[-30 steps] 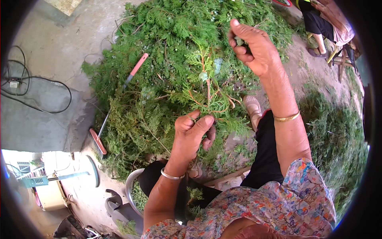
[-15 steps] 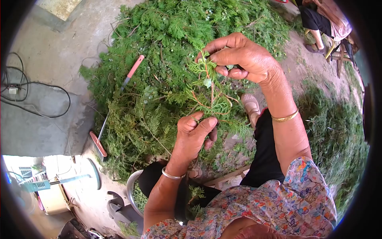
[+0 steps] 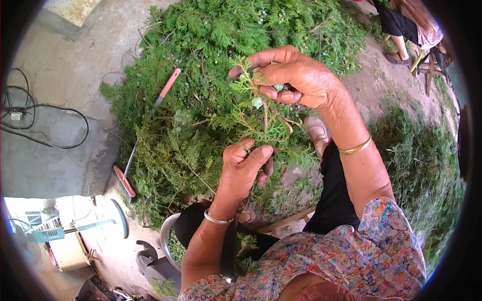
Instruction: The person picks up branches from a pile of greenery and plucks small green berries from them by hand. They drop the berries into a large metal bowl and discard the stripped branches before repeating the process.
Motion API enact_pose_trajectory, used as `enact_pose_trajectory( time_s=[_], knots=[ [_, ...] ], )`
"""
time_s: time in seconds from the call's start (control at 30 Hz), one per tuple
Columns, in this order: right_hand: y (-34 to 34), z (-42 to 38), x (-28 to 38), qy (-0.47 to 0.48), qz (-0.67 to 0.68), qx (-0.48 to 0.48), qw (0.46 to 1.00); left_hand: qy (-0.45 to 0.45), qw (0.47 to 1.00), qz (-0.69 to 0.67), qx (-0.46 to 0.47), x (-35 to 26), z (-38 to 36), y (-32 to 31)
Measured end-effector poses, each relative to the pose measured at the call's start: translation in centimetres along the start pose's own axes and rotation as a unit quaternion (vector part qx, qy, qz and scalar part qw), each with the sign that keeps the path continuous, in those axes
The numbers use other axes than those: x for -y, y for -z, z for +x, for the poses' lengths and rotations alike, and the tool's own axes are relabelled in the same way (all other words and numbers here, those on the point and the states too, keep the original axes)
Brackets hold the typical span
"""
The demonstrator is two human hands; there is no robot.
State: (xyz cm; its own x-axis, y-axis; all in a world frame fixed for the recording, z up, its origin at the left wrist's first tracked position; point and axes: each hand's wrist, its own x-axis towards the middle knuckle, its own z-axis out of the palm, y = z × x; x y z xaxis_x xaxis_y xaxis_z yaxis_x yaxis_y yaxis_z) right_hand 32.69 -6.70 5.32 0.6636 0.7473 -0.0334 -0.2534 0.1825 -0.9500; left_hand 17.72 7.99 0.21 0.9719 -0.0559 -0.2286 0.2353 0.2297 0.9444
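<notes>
Above a heap of cut greenery (image 3: 160,160), one leafy sprig (image 3: 265,118), stem pinched in left hand (image 3: 247,164), right hand (image 3: 298,76) at its upper end, thumb and forefinger parted, lower fingers curled on green cones (image 3: 278,87), pink-gripped broom (image 3: 169,84) alongside.

Pretty bright where I'm standing tbh: soft light, sprig (image 3: 265,120) reasonably sharp mid-view, white glare around 8 o'clock, greenery (image 3: 427,175) smeary near 4, edges bowing into a black rim.
</notes>
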Motion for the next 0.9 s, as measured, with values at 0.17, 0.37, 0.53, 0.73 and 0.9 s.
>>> enact_pose_trajectory(
  time_s=[0.17,0.37,0.53,0.73,0.9],
  knots=[
    [-0.1,0.2,0.0,-0.010,0.011,-0.046,0.999,0.001,1.000,0.017,0.004,0.1,0.0,0.0],
    [0.0,0.2,0.3,0.061,-0.094,-0.171,0.979,0.006,1.000,0.005,-0.029,-0.2,-0.2,-0.1],
    [2.2,1.2,-0.1,0.142,-0.272,-0.340,0.889,-0.001,1.000,0.002,-0.006,-0.3,-0.2,0.2],
    [2.1,0.6,0.4,0.053,0.253,-0.216,0.942,-0.020,0.999,-0.033,-0.004,0.0,0.1,1.2],
    [-1.1,-0.1,-1.3,0.080,0.051,-0.150,0.984,-0.024,0.997,-0.056,-0.039,-0.7,0.5,1.6]
  ],
)
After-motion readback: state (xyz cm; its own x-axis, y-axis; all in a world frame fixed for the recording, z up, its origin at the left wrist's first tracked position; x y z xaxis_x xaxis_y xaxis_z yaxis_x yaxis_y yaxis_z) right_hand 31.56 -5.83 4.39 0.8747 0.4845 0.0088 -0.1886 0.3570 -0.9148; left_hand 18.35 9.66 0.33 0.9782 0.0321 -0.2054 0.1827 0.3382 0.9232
